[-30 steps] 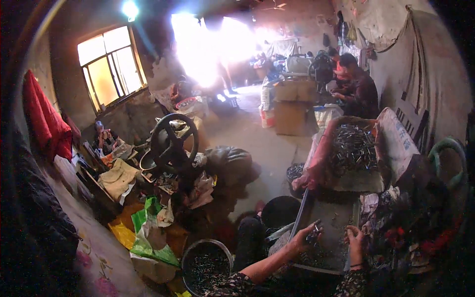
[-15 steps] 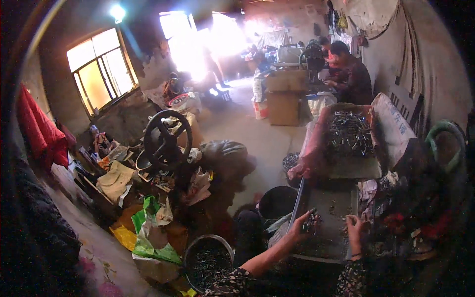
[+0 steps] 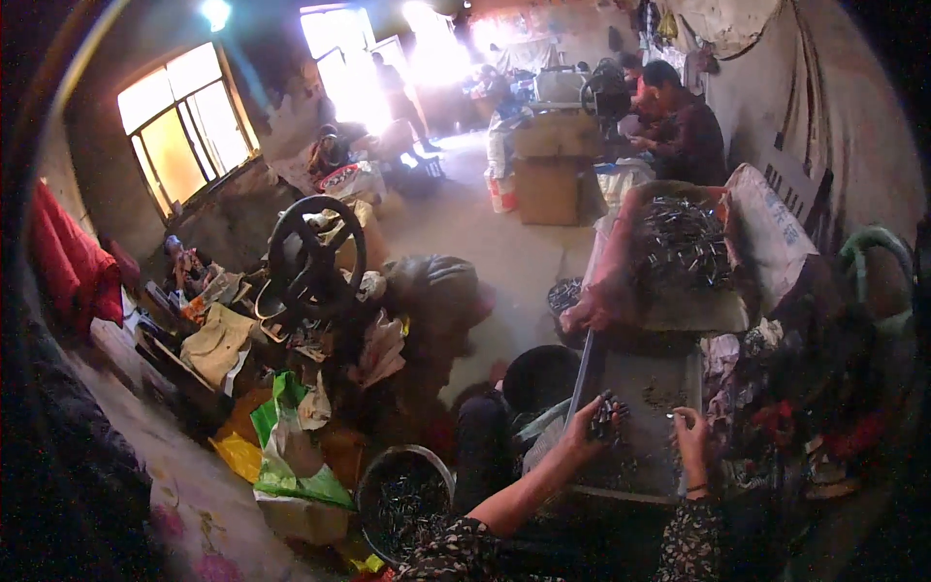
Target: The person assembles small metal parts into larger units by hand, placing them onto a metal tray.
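Note:
My left hand (image 3: 589, 429) is closed on a bunch of small dark metal pieces (image 3: 607, 419) above a grey metal tray (image 3: 652, 388) in front of me. At the tray's right side my right hand (image 3: 691, 434) pinches one small metal piece (image 3: 672, 416) between its fingertips. Both forearms in patterned sleeves come up from the lower edge. Past the tray an open sack (image 3: 685, 242) holds a heap of the same metal pieces.
A round basin (image 3: 404, 493) of metal pieces stands on the floor at my left, a dark bucket (image 3: 539, 376) beside the tray. A black handwheel machine (image 3: 312, 258) and piled bags and rags fill the left. A person (image 3: 679, 121) sits working at the back.
The view has tilted so the room sits lower and nearer in the picture. My left hand keeps its bunch of pieces; my right hand has shifted slightly on the tray.

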The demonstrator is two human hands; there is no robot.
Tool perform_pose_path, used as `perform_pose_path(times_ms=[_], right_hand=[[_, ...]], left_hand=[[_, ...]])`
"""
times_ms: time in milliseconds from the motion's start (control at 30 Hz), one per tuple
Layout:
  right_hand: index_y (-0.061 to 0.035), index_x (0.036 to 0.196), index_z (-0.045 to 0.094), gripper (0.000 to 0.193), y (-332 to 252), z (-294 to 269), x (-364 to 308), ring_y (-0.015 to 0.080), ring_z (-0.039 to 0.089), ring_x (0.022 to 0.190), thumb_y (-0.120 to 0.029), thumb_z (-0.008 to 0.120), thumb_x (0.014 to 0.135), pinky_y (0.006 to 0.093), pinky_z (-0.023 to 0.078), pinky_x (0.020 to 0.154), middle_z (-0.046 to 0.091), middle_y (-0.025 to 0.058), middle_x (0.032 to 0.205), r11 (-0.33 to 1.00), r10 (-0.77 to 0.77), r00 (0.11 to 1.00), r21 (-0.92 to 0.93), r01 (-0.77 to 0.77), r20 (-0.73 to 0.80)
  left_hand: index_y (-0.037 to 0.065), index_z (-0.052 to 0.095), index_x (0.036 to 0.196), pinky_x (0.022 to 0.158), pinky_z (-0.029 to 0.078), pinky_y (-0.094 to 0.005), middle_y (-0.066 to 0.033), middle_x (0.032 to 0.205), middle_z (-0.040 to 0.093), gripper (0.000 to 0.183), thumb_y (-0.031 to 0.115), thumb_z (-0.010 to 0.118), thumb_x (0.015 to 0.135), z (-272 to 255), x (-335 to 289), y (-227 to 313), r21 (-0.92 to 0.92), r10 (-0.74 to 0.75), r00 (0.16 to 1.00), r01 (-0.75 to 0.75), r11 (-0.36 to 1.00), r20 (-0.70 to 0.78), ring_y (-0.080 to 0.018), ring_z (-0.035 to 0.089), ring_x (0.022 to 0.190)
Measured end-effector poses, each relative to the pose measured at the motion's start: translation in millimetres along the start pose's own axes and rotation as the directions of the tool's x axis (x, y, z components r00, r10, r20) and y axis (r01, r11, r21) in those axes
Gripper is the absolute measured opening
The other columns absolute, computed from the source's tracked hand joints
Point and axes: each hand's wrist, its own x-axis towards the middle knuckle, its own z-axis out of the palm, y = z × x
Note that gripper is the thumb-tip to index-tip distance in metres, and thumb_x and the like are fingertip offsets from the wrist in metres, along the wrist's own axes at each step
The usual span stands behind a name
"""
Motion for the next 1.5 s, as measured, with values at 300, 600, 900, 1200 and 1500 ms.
perform_pose_path(times_ms=[300, 600, 900, 1200, 1500], right_hand=[[-0.0032, 0.085, 0.054, 0.017, 9, -3, -2, 0.0081, 0.048, 0.045, -0.018, 0.053, 0.077, 0.021, 0.036, 0.037, 0.054, 0.0022, 0.066, 0.987, -0.09, 0.996, -0.13, 0.092, 0.019], [-0.0032, 0.083, 0.053, 0.013, 35, -11, 7, 0.0078, 0.046, 0.046, -0.016, 0.052, 0.078, 0.0222, 0.037, 0.039, 0.05, 0.0019, 0.063, 0.996, -0.079, 0.997, -0.046, 0.08, 0.024], [-0.0011, 0.081, 0.055, 0.013, 34, -6, 3, 0.0095, 0.049, 0.046, -0.013, 0.054, 0.075, 0.0231, 0.039, 0.039, 0.054, 0.0047, 0.064, 0.954, -0.024, 0.992, -0.293, 0.061, 0.127], [0.0014, 0.08, 0.058, 0.015, 42, 6, -3, 0.0131, 0.053, 0.051, -0.01, 0.056, 0.071, 0.0245, 0.042, 0.045, 0.058, 0.0092, 0.066, 0.877, -0.006, 0.953, -0.457, 0.151, 0.303], [0.0019, 0.083, 0.056, 0.019, 45, 10, -17, 0.0164, 0.054, 0.052, -0.012, 0.056, 0.071, 0.0281, 0.042, 0.048, 0.057, 0.0109, 0.065, 0.803, -0.215, 0.918, -0.474, 0.36, 0.332]], left_hand=[[0.003, 0.051, 0.09, 0.06, 0.047, -0.0254, -0.0095, 0.081, 0.054, 0.022, 0.023, 0.047, 0.081, 4, -16, 0, 0.173, 0.064, 0.993, -0.08, 0.982, 0.099, -0.0184, 0.053, 0.069], [0.001, 0.047, 0.091, 0.056, 0.046, -0.0222, -0.0078, 0.08, 0.054, 0.028, 0.028, 0.044, 0.083, 20, -17, -11, 0.094, 0.035, 0.998, -0.039, 0.995, 0.044, -0.0148, 0.051, 0.067], [0.004, 0.049, 0.092, 0.061, 0.049, -0.0267, -0.0105, 0.084, 0.054, 0.023, 0.025, 0.047, 0.081, 16, -13, -9, 0.07, 0.049, 0.998, -0.047, 0.996, -0.027, -0.0185, 0.054, 0.075], [0.005, 0.05, 0.093, 0.06, 0.049, -0.0259, -0.009, 0.084, 0.055, 0.023, 0.025, 0.047, 0.081, 7, -5, -3, 0.074, -0.034, 0.997, 0.028, 0.997, 0.069, -0.017, 0.055, 0.073], [0.003, 0.05, 0.095, 0.065, 0.047, -0.0265, -0.0092, 0.084, 0.055, 0.022, 0.02, 0.049, 0.08, -7, -12, -6, 0.128, 0.025, 0.998, -0.033, 0.991, 0.063, -0.0182, 0.055, 0.073]])
